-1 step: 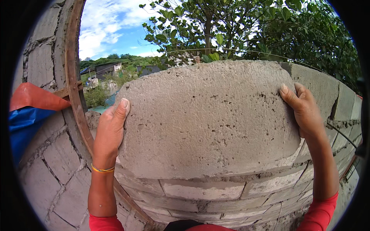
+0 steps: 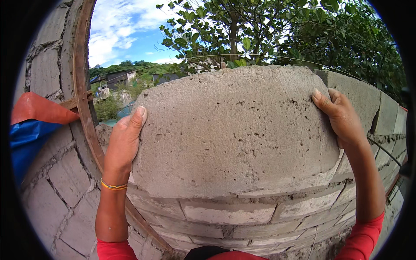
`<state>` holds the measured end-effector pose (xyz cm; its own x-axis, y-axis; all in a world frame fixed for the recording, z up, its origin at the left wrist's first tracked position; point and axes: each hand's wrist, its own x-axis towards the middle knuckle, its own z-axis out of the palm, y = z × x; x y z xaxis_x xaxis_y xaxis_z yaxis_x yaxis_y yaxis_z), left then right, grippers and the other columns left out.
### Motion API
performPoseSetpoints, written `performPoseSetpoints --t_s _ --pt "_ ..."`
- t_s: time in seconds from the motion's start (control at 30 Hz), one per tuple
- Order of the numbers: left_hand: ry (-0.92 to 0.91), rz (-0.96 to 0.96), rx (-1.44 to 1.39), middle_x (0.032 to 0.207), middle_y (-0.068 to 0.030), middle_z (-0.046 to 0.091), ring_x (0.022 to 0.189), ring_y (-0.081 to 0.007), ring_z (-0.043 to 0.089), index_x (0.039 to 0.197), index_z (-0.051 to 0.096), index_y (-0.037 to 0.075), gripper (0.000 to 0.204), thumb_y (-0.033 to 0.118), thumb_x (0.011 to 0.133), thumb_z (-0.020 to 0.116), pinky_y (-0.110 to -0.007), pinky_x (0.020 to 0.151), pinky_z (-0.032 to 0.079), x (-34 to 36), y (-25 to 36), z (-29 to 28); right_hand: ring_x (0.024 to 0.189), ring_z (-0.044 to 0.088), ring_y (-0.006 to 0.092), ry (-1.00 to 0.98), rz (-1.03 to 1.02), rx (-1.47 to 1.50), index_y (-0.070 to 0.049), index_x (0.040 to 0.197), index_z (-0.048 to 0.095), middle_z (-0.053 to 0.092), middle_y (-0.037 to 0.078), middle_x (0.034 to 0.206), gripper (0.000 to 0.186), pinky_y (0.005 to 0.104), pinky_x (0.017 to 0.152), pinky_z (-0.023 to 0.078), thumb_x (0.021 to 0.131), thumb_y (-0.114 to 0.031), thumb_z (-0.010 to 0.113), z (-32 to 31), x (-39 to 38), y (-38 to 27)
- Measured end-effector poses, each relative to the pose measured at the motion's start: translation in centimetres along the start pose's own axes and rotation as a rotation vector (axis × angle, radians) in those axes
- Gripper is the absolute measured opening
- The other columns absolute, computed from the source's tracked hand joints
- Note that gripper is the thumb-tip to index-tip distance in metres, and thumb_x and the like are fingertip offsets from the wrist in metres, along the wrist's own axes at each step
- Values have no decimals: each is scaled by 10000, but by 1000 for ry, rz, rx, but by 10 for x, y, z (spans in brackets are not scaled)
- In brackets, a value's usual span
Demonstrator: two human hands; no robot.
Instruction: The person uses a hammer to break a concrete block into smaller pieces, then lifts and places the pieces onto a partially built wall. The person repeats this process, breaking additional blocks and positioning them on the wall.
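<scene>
A large grey concrete block (image 2: 234, 138) with a pitted face and rough top edge stands at the top of the block wall (image 2: 227, 213), in front of me. My left hand (image 2: 125, 136) grips its left end, thumb lying on the near face. My right hand (image 2: 340, 115) is closed on its right end, the thumb near the upper right corner and the fingers mostly behind. The block's lower edge is at the top course; whether it rests fully on it I cannot tell. To its right is a neighbouring block (image 2: 353, 93) of the same course.
A taut string (image 2: 277, 56) runs above the block. At left, a wooden post (image 2: 81, 65) stands against another block wall (image 2: 69, 177), beside a red and blue tarp (image 2: 34, 125). A dark rod (image 2: 383, 151) sticks out at right. Trees (image 2: 234, 32) rise behind.
The block has shifted slightly, its lower edge a little higher against the wall. Both hands have moved with it, still holding its ends.
</scene>
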<state>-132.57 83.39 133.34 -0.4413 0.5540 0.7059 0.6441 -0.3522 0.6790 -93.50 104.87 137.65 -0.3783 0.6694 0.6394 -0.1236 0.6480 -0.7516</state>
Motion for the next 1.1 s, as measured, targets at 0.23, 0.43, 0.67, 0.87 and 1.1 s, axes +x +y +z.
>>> performPoseSetpoints --t_s 0.23,0.43,0.67,0.87,1.1 --pt "-33 -222 -180 1176 -121 716 1050 -182 680 1272 670 -32 522 428 1030 623 -315 965 512 47 -1 -26 677 733 250 -19 245 -438 100 1102 706 727 226 905 614 385 664 597 965 -499 693 16 59 -45" --pt "-146 -285 -364 1080 -89 725 886 -163 705 1264 681 -4 456 378 1018 646 -299 774 571 67 4 -36 672 736 221 17 241 -569 49 1075 757 740 185 870 555 362 674 607 991 -489 648 23 81 -66" --pt "-67 -88 -409 1110 -135 731 908 -186 722 1238 682 -56 456 343 1023 638 -315 784 588 73 14 -38 712 735 242 59 114 -529 62 1087 747 731 215 905 603 389 702 586 966 -525 674 21 84 -79" --pt "6 1 -403 1193 -135 702 971 -187 699 1331 632 -46 478 335 1043 614 -307 849 570 109 33 -36 632 716 185 155 -156 -543 49 1077 735 726 158 827 575 332 644 581 990 -508 622 15 97 -84" --pt "124 179 -423 1337 -138 656 1148 -204 651 1401 580 -65 523 335 1064 583 -314 1003 506 159 21 -30 637 722 201 327 -371 -705 21 1073 724 711 154 792 649 344 659 577 943 -608 631 17 134 -97"
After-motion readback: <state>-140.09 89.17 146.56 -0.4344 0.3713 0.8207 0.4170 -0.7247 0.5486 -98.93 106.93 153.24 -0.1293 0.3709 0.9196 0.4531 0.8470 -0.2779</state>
